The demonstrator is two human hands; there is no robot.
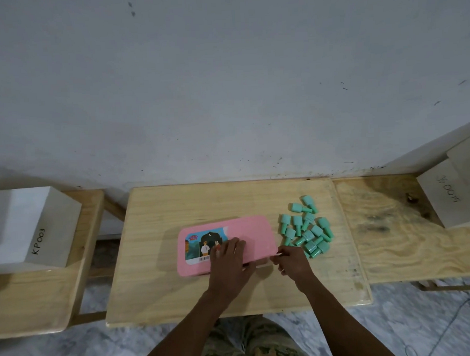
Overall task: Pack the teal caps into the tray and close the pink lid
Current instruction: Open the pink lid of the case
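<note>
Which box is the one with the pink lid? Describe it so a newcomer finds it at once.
Start at the middle wooden table against the grey wall. Left of the loose pile of teal caps lies a flat rectangular box with a pink lid, the left hand resting on it and the right hand at its near right corner. It alone is pink and carries a colourful picture label; the side boxes are white.

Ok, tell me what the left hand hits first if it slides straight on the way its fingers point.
Likely nothing soon: the left hand lies flat on the pink lid, fingers pointing toward the wall, so it crosses lid, then bare table.
</note>
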